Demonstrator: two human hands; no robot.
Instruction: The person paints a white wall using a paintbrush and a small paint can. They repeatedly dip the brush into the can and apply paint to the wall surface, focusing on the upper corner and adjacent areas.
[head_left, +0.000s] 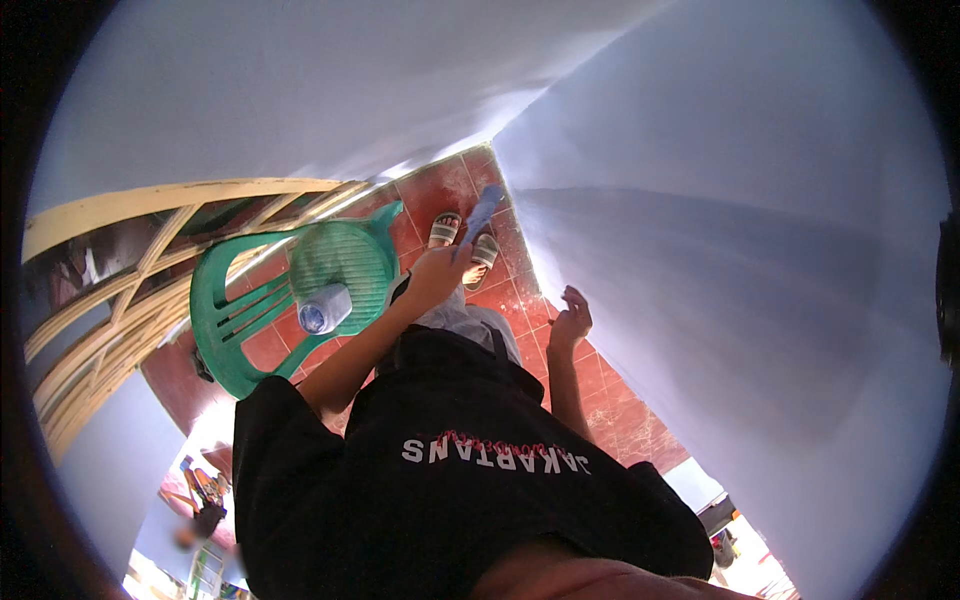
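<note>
My left hand (439, 276) grips the handle of a blue-stained hand tool (481, 211), which looks like a paintbrush. The tool points away from me, above my sandalled feet (481, 259). My right hand (572, 322) is raised near the pale blue right wall (675, 285); its fingers are loosely bent and apart, with nothing visible in them. On the seat of a green plastic chair (367, 262), to my left, stands a clear plastic container (334, 306) with bluish contents. My forearm passes close by the chair.
Two pale blue walls meet in a corner ahead, the far wall (300, 82) above a cream wooden frame with glass panes (157, 247) on the left. Pale specks mark the red tiled floor (435, 187). Behind me at lower left are another person (206, 510) and a ladder (205, 574).
</note>
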